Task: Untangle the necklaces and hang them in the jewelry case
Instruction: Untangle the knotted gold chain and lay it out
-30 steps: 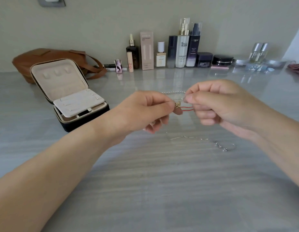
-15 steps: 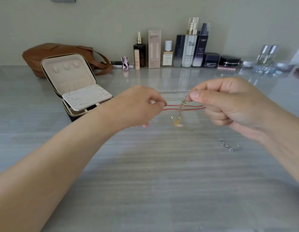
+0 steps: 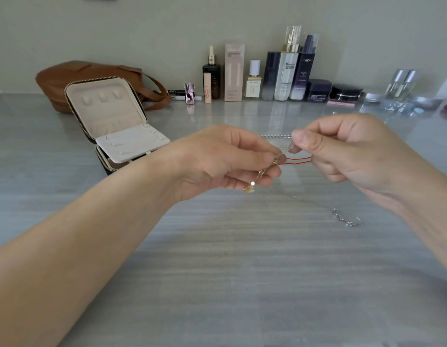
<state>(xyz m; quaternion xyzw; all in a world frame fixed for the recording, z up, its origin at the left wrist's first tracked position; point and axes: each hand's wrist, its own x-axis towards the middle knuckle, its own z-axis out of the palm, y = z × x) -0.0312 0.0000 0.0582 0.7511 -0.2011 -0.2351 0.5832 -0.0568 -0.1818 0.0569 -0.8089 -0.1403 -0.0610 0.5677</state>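
Head view: left hand [image 3: 225,159] and right hand [image 3: 347,151] pinch tangled silver, gold and red-cord necklaces [image 3: 280,159] above the grey streaked counter [image 3: 217,271]; the open cream-lined jewelry case [image 3: 109,121] stands near its far-left edge.

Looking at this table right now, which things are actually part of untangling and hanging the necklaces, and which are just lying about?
Part of the job:
tangled necklaces, pinched by left hand and right hand
silver chain end trailing on the table
open jewelry case

Just lying about:
brown bag
cosmetic bottles
pink box
dark jars
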